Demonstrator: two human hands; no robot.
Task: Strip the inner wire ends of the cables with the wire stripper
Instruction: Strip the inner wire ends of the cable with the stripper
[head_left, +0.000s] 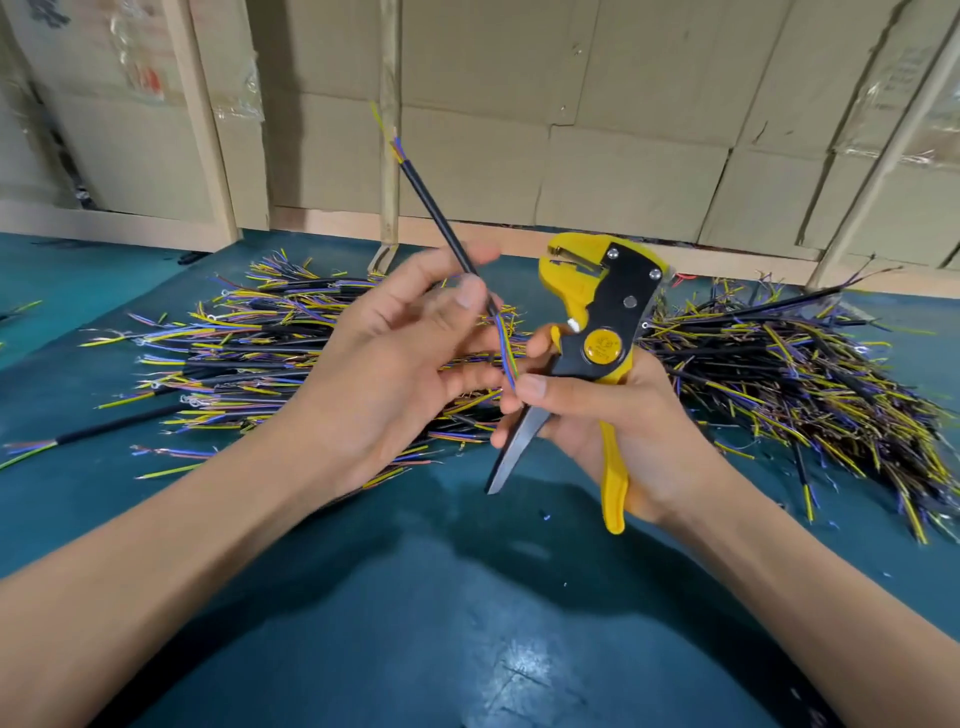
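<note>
Left hand (395, 353) pinches a black cable (441, 218) between thumb and fingers; right hand (597, 415) grips the yellow wire stripper (602, 322).

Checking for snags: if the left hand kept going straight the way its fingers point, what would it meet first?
Probably the wire stripper in the right hand; the left hand, holding the cable, points right toward it. Depth is unclear.

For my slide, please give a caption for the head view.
Left hand holds cable; right hand grips wire stripper.
</note>
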